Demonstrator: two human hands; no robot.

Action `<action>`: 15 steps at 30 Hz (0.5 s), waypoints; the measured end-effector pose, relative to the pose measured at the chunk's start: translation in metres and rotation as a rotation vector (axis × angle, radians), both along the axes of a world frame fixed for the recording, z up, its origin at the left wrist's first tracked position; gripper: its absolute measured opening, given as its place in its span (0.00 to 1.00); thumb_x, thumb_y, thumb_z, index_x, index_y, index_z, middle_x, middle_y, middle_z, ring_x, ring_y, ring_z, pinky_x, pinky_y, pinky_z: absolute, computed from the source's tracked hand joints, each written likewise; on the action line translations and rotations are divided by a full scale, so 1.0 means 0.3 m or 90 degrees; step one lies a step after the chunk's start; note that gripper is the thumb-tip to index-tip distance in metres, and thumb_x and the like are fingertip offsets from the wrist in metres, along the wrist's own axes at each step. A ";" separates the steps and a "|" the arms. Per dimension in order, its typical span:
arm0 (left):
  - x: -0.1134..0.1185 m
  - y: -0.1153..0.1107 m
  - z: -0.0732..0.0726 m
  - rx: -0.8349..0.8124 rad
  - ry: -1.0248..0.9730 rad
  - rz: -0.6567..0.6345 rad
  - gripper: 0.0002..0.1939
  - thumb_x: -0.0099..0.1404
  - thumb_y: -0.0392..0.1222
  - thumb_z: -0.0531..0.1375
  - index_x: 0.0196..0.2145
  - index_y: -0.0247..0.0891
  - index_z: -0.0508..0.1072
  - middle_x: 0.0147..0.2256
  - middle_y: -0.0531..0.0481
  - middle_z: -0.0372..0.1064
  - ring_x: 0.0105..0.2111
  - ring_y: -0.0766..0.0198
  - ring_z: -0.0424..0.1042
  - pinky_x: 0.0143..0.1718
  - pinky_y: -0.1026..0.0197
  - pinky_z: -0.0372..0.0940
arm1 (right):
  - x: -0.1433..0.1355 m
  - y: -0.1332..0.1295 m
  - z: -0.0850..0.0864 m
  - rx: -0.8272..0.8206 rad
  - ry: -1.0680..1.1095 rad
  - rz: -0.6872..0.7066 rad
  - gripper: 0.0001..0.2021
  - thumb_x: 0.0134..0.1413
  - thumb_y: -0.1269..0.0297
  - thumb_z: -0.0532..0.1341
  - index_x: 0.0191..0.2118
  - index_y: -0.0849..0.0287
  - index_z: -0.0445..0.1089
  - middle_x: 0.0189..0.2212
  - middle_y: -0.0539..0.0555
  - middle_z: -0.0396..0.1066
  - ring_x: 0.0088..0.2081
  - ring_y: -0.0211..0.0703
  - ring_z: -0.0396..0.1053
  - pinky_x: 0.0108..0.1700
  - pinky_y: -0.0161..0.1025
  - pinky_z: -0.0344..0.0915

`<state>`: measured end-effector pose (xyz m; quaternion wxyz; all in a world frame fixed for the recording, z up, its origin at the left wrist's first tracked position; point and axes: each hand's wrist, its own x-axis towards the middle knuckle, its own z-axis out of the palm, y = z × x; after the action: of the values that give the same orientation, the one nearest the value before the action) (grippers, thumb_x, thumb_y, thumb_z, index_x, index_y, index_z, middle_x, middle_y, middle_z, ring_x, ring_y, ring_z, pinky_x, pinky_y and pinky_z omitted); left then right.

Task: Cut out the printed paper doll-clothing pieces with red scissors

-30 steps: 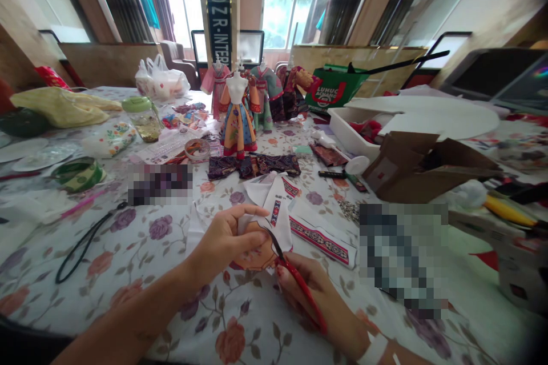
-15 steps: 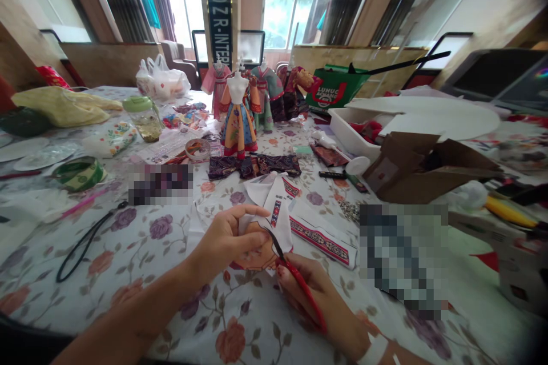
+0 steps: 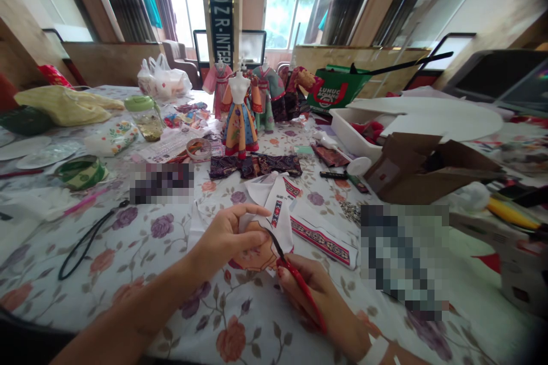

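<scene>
My left hand (image 3: 233,233) pinches a piece of white fabric with an orange printed shape (image 3: 259,253) outlined in dark. In my right hand (image 3: 310,282) is a pair of red-handled scissors (image 3: 306,288), fingers wrapped round the handles. Their dark blades lie at the right edge of the orange shape, close to my left thumb. Just beyond the hands, white fabric with a patterned red and black band (image 3: 321,239) rests on the tablecloth. Part of the held fabric is hidden behind my left fingers.
A dress form in an orange and blue skirt (image 3: 240,125) stands mid-table, other dressed figures behind it. Folded dark patterned cloth (image 3: 254,167) lies before it. At right are a brown cardboard box (image 3: 411,171) and a white tray (image 3: 349,131); at left, a green-lidded jar (image 3: 144,119) and green tape roll (image 3: 81,173).
Both hands, the fabric and the scissors look almost the same as before. The surroundings have shifted very slightly to the right in the view.
</scene>
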<state>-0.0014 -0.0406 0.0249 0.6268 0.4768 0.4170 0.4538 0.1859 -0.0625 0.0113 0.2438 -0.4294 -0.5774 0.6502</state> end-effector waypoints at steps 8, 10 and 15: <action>-0.002 -0.002 -0.001 -0.003 0.000 -0.004 0.20 0.55 0.38 0.65 0.46 0.34 0.71 0.21 0.55 0.67 0.21 0.71 0.65 0.23 0.69 0.57 | -0.001 -0.001 0.000 -0.009 -0.005 0.000 0.25 0.50 0.38 0.56 0.25 0.59 0.57 0.14 0.42 0.51 0.14 0.28 0.45 0.16 0.30 0.41; -0.002 -0.002 -0.001 -0.003 0.003 -0.005 0.20 0.55 0.38 0.64 0.46 0.35 0.71 0.21 0.55 0.67 0.21 0.70 0.65 0.24 0.68 0.58 | -0.001 -0.002 0.001 -0.006 -0.005 -0.005 0.25 0.50 0.38 0.56 0.25 0.59 0.58 0.14 0.42 0.51 0.15 0.28 0.45 0.16 0.30 0.41; -0.003 0.001 -0.003 -0.007 -0.004 -0.008 0.21 0.54 0.39 0.65 0.46 0.34 0.71 0.21 0.53 0.68 0.22 0.69 0.66 0.25 0.67 0.59 | -0.001 -0.003 -0.005 -0.003 -0.007 -0.003 0.25 0.51 0.39 0.55 0.25 0.59 0.58 0.14 0.42 0.51 0.14 0.28 0.45 0.16 0.30 0.40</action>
<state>-0.0023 -0.0405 0.0241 0.6335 0.4748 0.4144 0.4489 0.1857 -0.0634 0.0097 0.2413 -0.4349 -0.5761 0.6487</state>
